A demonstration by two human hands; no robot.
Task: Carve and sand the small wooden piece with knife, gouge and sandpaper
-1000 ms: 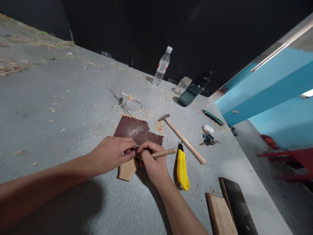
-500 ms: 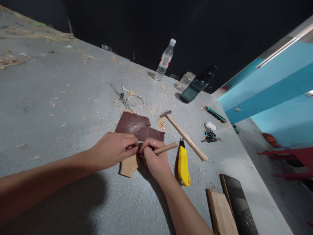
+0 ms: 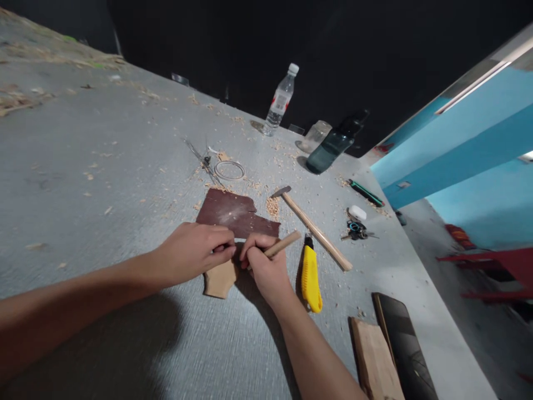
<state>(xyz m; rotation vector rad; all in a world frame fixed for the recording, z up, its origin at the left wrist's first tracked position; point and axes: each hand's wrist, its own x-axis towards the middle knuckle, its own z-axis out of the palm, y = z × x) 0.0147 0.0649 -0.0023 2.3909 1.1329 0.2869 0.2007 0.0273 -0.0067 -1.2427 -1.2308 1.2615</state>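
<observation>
A small flat piece of pale wood (image 3: 220, 279) with a shaped outline lies under my hands at the near middle of the table. My left hand (image 3: 210, 250) is closed at its far edge, fingers curled and pressed on it; the fingertips are partly hidden. My right hand (image 3: 266, 264) grips a round wooden stick (image 3: 285, 243) like a pen. Its upper end points up and right, while the working tip is hidden behind the fingers, close to the wood. Just beyond both hands lies a torn sheet of dark red-brown sandpaper (image 3: 229, 214), dusted pale in the middle.
To the right lie a yellow utility knife (image 3: 310, 278), a hammer (image 3: 314, 230), keys (image 3: 356, 229), a white case (image 3: 357, 212), a phone (image 3: 403, 339) and a wood block (image 3: 377, 355). Farther back are a wire coil (image 3: 230, 170), water bottle (image 3: 280, 103), glass jar (image 3: 317, 137) and dark bottle (image 3: 333, 145).
The stick in my right hand has tilted a little more upright, and that hand has shifted slightly. My left hand stays nearly still. The whole view has moved a little.
</observation>
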